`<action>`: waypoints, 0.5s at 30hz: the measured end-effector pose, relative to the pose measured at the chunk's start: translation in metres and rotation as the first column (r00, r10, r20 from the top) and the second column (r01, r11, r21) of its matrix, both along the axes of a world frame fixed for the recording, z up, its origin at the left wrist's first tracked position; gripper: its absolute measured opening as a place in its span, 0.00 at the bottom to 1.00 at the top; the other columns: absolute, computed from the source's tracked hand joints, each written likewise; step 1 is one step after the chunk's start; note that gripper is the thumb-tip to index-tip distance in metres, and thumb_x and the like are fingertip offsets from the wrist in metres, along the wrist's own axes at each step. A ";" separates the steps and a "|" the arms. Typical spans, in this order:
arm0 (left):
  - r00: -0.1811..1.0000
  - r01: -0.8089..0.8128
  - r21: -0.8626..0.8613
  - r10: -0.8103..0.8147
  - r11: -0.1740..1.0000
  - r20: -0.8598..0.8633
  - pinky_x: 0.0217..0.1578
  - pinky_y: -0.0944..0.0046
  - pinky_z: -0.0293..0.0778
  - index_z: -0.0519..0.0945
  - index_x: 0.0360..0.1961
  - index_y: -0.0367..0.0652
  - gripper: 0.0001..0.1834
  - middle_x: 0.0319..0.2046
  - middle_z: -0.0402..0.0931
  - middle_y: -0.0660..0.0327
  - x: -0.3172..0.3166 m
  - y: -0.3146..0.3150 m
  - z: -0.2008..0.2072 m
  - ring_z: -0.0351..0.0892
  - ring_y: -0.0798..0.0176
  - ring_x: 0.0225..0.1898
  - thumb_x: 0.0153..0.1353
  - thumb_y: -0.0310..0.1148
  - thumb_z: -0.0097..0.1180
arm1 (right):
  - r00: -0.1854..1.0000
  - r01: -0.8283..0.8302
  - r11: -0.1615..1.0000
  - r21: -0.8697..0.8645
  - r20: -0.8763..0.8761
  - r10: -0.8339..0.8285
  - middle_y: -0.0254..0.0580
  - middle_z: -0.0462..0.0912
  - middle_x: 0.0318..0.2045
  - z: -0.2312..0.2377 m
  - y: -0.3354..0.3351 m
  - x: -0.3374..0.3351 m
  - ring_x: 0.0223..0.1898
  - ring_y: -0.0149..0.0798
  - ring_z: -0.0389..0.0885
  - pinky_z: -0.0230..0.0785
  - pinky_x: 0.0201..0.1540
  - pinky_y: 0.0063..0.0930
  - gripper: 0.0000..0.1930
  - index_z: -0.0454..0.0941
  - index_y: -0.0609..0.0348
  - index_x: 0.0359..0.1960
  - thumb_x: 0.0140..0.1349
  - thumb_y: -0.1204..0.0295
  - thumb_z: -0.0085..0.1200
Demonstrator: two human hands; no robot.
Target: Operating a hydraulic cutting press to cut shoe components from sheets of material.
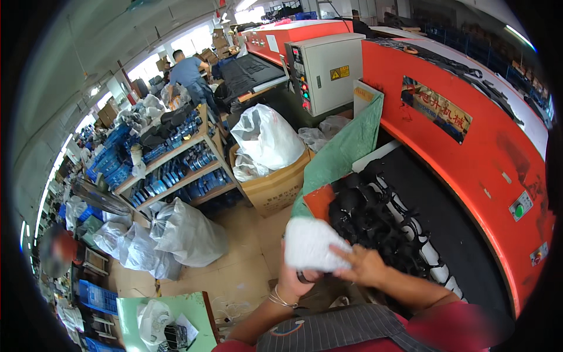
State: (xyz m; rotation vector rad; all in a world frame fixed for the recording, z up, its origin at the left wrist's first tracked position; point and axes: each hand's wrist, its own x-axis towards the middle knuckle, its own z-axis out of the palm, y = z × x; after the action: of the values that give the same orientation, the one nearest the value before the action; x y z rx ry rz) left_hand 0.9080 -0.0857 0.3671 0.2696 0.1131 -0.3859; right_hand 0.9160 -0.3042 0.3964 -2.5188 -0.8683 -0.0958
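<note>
White bundle [309, 242] in both hands, above floor, left of black items [366, 220] on belt [437, 193]. Left hand [296, 283] clasps lower left edge; right hand [366, 265] lays fingers on right side, pinch or mere press: cannot tell. Blurred; looks light, soft, squashable, not fragile, maybe slippery if plastic-wrapped. Best hold: opposite edges, broad light squeeze.

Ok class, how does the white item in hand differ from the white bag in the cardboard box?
The white item is in the left hand, with the right hand touching it; the white bag sits in the cardboard box. The white item is clearly smaller than the white bag. Both look white.
</note>
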 end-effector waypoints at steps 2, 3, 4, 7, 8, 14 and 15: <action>0.988 0.141 -0.134 -0.131 0.981 0.077 0.53 0.43 0.71 0.71 0.59 0.49 0.39 0.51 0.75 0.50 0.024 0.015 0.003 0.76 0.46 0.51 0.61 0.69 0.39 | 0.997 -0.072 0.997 0.015 -0.009 0.072 0.51 0.72 0.26 -0.007 0.005 -0.022 0.20 0.48 0.76 0.73 0.21 0.39 0.34 0.64 0.25 0.65 0.55 0.38 0.52; 0.995 0.101 -0.034 -0.101 0.994 0.001 0.52 0.45 0.73 0.70 0.59 0.45 0.41 0.51 0.76 0.53 0.029 0.017 0.022 0.78 0.46 0.49 0.60 0.69 0.39 | 0.996 -0.077 0.997 0.005 -0.051 0.077 0.49 0.71 0.25 -0.009 0.006 -0.026 0.20 0.47 0.75 0.72 0.21 0.39 0.35 0.65 0.25 0.65 0.54 0.38 0.53; 0.979 0.201 -0.032 -0.199 0.979 0.041 0.52 0.46 0.73 0.70 0.59 0.47 0.39 0.51 0.76 0.54 0.037 0.021 0.032 0.77 0.47 0.50 0.61 0.68 0.40 | 0.998 -0.051 0.998 -0.038 -0.043 0.050 0.48 0.70 0.25 -0.007 0.009 -0.025 0.20 0.47 0.75 0.72 0.20 0.38 0.35 0.66 0.26 0.64 0.53 0.37 0.53; 0.995 0.090 0.101 -0.093 0.991 0.030 0.52 0.49 0.73 0.70 0.59 0.49 0.36 0.53 0.74 0.55 0.062 0.017 -0.010 0.75 0.50 0.52 0.62 0.66 0.41 | 0.984 0.170 0.979 -0.112 -0.024 -0.174 0.52 0.72 0.25 0.008 0.028 0.015 0.22 0.51 0.78 0.72 0.23 0.42 0.34 0.65 0.30 0.65 0.57 0.40 0.51; 0.964 0.220 -0.158 -0.240 0.963 -0.115 0.51 0.49 0.73 0.67 0.61 0.53 0.35 0.53 0.73 0.55 0.071 0.013 -0.012 0.74 0.52 0.52 0.63 0.66 0.40 | 0.956 0.291 0.955 -0.064 -0.017 -0.293 0.54 0.74 0.26 0.006 0.028 0.039 0.24 0.53 0.78 0.73 0.25 0.43 0.33 0.65 0.31 0.65 0.58 0.41 0.51; 0.968 0.251 -0.004 -0.251 0.968 -0.022 0.54 0.41 0.69 0.62 0.64 0.56 0.38 0.55 0.71 0.56 0.121 0.034 0.000 0.71 0.48 0.55 0.62 0.69 0.37 | 0.912 0.384 0.919 -0.086 -0.122 -0.392 0.55 0.77 0.30 0.017 0.069 0.050 0.28 0.56 0.79 0.74 0.31 0.46 0.32 0.63 0.31 0.66 0.60 0.43 0.49; 0.989 0.143 -0.023 -0.143 0.989 -0.022 0.56 0.40 0.67 0.63 0.64 0.56 0.38 0.54 0.72 0.56 0.134 0.045 -0.010 0.72 0.47 0.55 0.62 0.69 0.36 | 0.925 0.309 0.940 -0.141 -0.187 -0.332 0.56 0.77 0.31 0.021 0.081 0.043 0.28 0.56 0.79 0.74 0.32 0.46 0.32 0.63 0.31 0.66 0.60 0.42 0.49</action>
State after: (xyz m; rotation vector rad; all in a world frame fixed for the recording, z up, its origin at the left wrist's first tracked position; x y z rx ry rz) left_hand 1.0422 -0.0412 0.3572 0.2524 0.1131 -0.5328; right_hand 0.9585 -0.2231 0.4178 -2.6934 -0.3814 0.1125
